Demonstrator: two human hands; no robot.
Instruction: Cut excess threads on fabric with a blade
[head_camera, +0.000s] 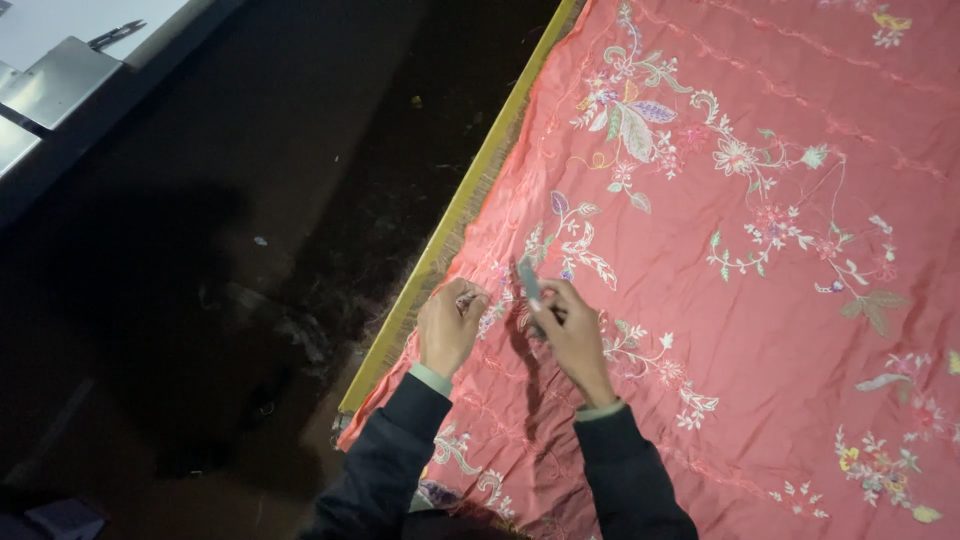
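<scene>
We work at the near left edge of the counter (455, 220), where a large pink cloth with flower embroidery (740, 250) lies spread over almost all the surface. Our left hand (450, 325) is closed on a small fold of the cloth just beside the yellow edge strip, and pinches it so that the fabric stays a little tight. Our right hand (572, 335) is closed around a small grey tool (528, 283), which looks like a thread snip or a small blade; its tip points up and away from us, just above the cloth between the two hands. We cannot tell if the tip touches the fabric. We judge that the step in hand is trimming or cleaning loose threads of the embroidery close to this edge. The next move, in our judgement, asks for a steady pinch from the left hand and a small, careful approach of the tool, so that only thread is caught and not the cloth.
</scene>
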